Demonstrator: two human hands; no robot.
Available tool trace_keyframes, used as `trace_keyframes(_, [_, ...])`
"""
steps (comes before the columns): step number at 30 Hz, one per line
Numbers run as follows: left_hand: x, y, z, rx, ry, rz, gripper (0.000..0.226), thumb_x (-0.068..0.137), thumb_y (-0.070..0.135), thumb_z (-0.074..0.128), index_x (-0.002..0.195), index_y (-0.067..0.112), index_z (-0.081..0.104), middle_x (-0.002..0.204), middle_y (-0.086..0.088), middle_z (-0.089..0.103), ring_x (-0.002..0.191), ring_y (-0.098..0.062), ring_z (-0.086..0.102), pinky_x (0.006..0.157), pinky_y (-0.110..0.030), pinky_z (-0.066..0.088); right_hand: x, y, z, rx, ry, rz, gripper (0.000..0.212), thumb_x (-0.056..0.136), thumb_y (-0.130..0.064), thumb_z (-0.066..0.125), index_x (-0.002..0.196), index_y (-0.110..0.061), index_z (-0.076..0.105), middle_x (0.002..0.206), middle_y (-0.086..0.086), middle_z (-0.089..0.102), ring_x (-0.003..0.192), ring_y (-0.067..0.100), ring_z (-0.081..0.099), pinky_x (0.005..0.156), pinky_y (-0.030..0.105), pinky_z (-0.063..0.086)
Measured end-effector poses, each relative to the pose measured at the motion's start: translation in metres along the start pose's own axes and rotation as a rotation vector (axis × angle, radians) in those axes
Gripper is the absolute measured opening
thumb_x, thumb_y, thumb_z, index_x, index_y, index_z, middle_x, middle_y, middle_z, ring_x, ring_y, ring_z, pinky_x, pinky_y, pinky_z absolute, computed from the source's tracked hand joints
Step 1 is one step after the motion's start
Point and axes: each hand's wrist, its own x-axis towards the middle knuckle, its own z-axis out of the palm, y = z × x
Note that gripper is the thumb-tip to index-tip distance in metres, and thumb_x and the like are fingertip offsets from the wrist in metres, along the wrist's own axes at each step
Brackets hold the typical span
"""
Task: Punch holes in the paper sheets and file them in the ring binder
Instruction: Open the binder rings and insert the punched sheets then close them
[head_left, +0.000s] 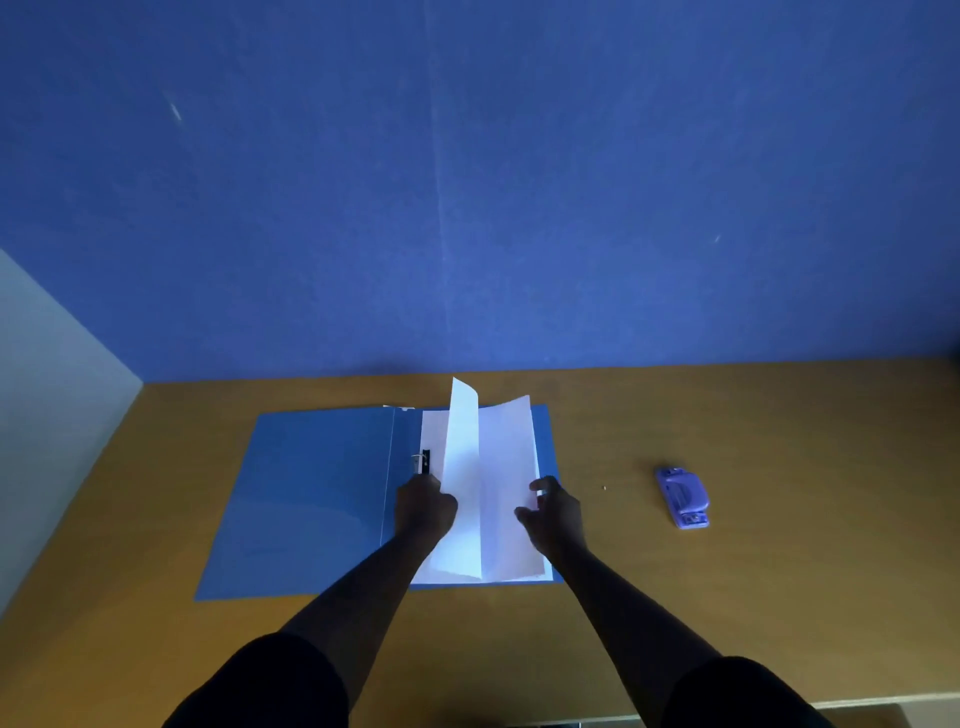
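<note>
A blue ring binder (311, 499) lies open on the wooden table (727, 415). Its metal ring (422, 461) shows near the spine, just above my left hand. White paper sheets (506, 483) lie on the binder's right half, bowed upward, with the left edge of one lifted off the page. My left hand (423, 506) grips the sheets' left edge beside the ring. My right hand (553, 512) is at the right edge of the sheets, thumb and fingers curled at the paper's margin. A purple hole punch (683, 496) sits on the table to the right, apart from both hands.
A blue wall (467, 208) rises right behind the table's far edge. A pale wall (52, 415) closes the left side. A tiny paper speck (604, 488) lies between the binder and the punch. The table's near edge runs along the bottom right.
</note>
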Motion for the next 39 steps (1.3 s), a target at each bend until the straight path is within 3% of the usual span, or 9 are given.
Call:
trace_keyframes(7, [0.007,-0.03,-0.032,0.033,0.131,-0.028,0.027,0.069,-0.004,0.05,0.053,0.01,0.032,0.052,-0.002,0.035,0.048,-0.015,0.036,0.043,-0.024,0.023,0.012,0.001,0.003,0.033,0.043,0.103,0.028,0.076,-0.009,0.068,0.102,-0.012,0.06,0.089,0.005,0.071,0.085,0.023,0.066,0.066,0.021,0.039])
trace_keyframes(10, [0.009,-0.038,-0.037,0.027,0.169,-0.028,0.015,0.072,-0.004,0.051,0.067,0.007,0.045,0.064,-0.001,0.047,0.062,-0.02,0.049,0.048,-0.023,0.031,0.015,0.0,0.0,-0.007,-0.001,0.116,0.008,0.076,-0.01,0.057,0.076,-0.017,0.06,0.078,-0.002,0.062,0.08,0.024,0.058,0.065,0.022,0.036])
trace_keyframes(12, [0.007,-0.044,-0.039,-0.05,0.205,-0.037,0.021,0.076,-0.004,0.053,0.093,0.008,0.051,0.081,-0.002,0.055,0.076,-0.022,0.054,0.056,-0.023,0.039,0.015,-0.002,0.0,-0.011,-0.069,0.1,0.015,0.079,-0.016,0.055,0.064,-0.02,0.05,0.07,-0.009,0.052,0.078,0.021,0.053,0.062,0.024,0.035])
trace_keyframes(18, [0.007,-0.046,-0.036,-0.065,0.102,0.09,0.029,0.074,-0.006,0.048,0.085,0.015,0.065,0.094,-0.001,0.065,0.072,-0.012,0.055,0.05,-0.015,0.037,0.01,-0.01,0.003,0.338,-0.257,0.052,0.035,0.074,-0.051,0.061,0.089,-0.02,0.062,0.089,0.0,0.067,0.092,0.021,0.065,0.083,0.04,0.052])
trace_keyframes(24, [0.016,-0.028,-0.021,-0.076,-0.027,0.103,0.024,0.087,0.007,0.055,0.095,0.012,0.077,0.095,0.004,0.07,0.09,-0.016,0.065,0.073,-0.018,0.048,-0.005,-0.037,0.013,0.289,-0.343,-0.137,0.032,0.091,-0.044,0.062,0.098,-0.013,0.066,0.116,-0.004,0.063,0.104,0.013,0.059,0.083,0.021,0.039])
trace_keyframes(26, [0.017,-0.024,-0.016,-0.058,-0.027,0.139,0.026,0.094,0.026,0.056,0.097,0.008,0.074,0.091,-0.003,0.072,0.088,-0.02,0.066,0.081,-0.024,0.05,-0.007,-0.042,0.019,0.237,-0.35,-0.202,0.024,0.091,-0.041,0.063,0.096,-0.017,0.066,0.129,-0.004,0.058,0.115,0.016,0.058,0.089,0.021,0.04])
trace_keyframes(30, [0.012,-0.013,-0.009,-0.119,-0.028,0.125,0.053,0.091,0.047,0.057,0.049,0.015,0.055,0.048,0.001,0.052,0.051,-0.011,0.054,0.057,-0.024,0.038,-0.01,-0.046,0.027,0.124,-0.348,-0.342,0.018,0.092,-0.036,0.061,0.104,-0.024,0.068,0.131,-0.006,0.062,0.12,0.009,0.055,0.106,0.027,0.043])
trace_keyframes(34, [0.014,-0.014,-0.004,-0.022,0.001,0.169,0.043,0.085,0.024,0.064,0.049,0.013,0.043,0.047,0.0,0.038,0.043,-0.009,0.04,0.05,-0.022,0.033,-0.006,-0.039,0.026,0.002,-0.31,-0.339,0.023,0.093,-0.026,0.061,0.114,-0.021,0.067,0.132,-0.004,0.062,0.123,0.01,0.055,0.102,0.018,0.037])
trace_keyframes(39, [0.011,-0.018,-0.001,0.01,0.048,0.245,0.044,0.079,0.01,0.058,0.052,0.014,0.024,0.051,0.001,0.022,0.045,-0.011,0.023,0.047,-0.027,0.017,0.014,-0.008,0.016,-0.181,-0.098,-0.005,0.038,0.086,-0.014,0.051,0.123,-0.015,0.056,0.126,0.008,0.06,0.116,0.025,0.057,0.094,0.03,0.047])
